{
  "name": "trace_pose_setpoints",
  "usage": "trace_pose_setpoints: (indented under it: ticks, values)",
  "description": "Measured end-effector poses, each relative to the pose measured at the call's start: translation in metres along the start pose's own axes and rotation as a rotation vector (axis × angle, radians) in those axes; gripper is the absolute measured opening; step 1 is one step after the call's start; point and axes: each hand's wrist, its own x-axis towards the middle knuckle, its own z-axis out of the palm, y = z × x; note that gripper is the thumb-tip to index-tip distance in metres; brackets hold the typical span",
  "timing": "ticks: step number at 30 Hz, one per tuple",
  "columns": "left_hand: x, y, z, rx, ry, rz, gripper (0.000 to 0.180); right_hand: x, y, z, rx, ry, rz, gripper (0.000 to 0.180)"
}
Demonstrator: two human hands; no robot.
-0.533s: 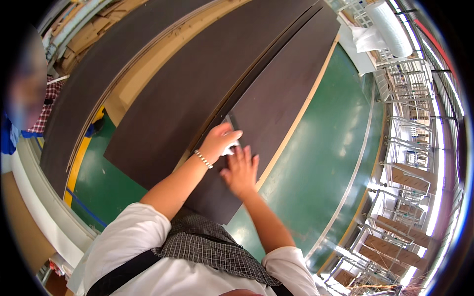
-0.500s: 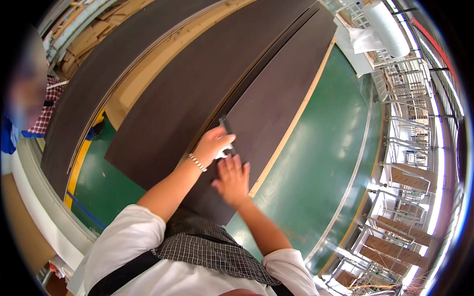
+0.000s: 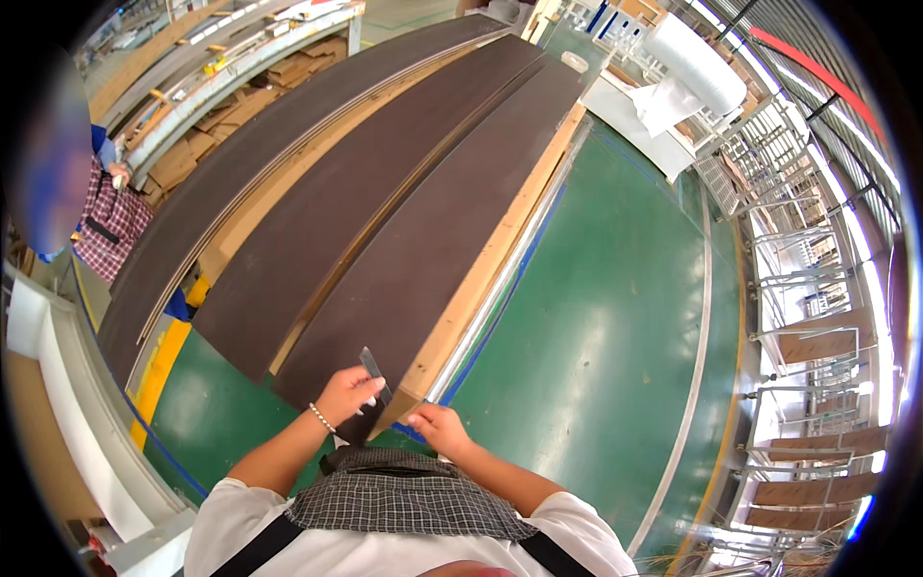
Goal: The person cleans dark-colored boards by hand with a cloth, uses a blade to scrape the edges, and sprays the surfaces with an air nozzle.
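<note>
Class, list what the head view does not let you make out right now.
All in the head view:
Part of the strip: covered by the left hand.
Anything inside the right hand: hidden by its curled fingers.
Head of the co-worker: blurred, at the left rim.
Most of what lies under the boards: hidden by them.

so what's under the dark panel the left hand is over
A tan layer shows along the right side of the dark panel, below its edge. The panel hides whatever lies beneath its middle, so I can't tell what's there.
</note>
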Motion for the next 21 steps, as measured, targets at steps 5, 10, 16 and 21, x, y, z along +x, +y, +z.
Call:
trace_pose_setpoints:
  ticks: [5,10,16,21]
  values:
    - [-0.008,-0.009,0.19,0.081,-0.097,-0.042,0.028,-0.109,0.017,-0.121,0.157,0.062,-0.034,0.028]
    - [0.018,0.039,0.313,0.436,-0.339,-0.085,0.034,-0.182,0.082,-0.186,0.342,0.23,0.135,0.016]
    - [0.062,0.02,0.355,0.576,-0.395,-0.029,0.043,-0.201,0.14,-0.226,0.725,0.401,0.073,0.015]
    - [0.115,0.005,0.308,0.357,0.076,-0.126,0.028,-0.193,0.161,-0.265,0.871,0.509,0.06,0.014]
